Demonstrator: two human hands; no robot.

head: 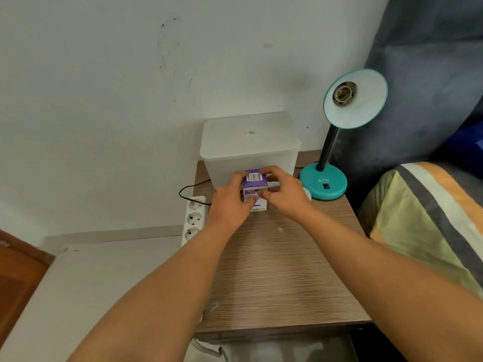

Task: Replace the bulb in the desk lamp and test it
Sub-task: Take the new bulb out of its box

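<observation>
A purple and white bulb box (254, 182) stands on the wooden side table (282, 270), just in front of a white plastic container. My left hand (230, 202) grips its left side and my right hand (282, 194) grips its right side, with thumbs on the front flap. The teal desk lamp (324, 185) stands at the table's back right. Its shade (358, 105) is tilted toward me and the socket (344, 93) inside holds no bulb. A small white rounded object (308, 193) peeks out beside my right hand; I cannot tell what it is.
The lidded white plastic container (248, 142) sits against the wall. A white power strip (194, 219) with a black cord hangs at the table's left edge. A striped pillow (428, 223) and grey headboard (418, 87) are on the right.
</observation>
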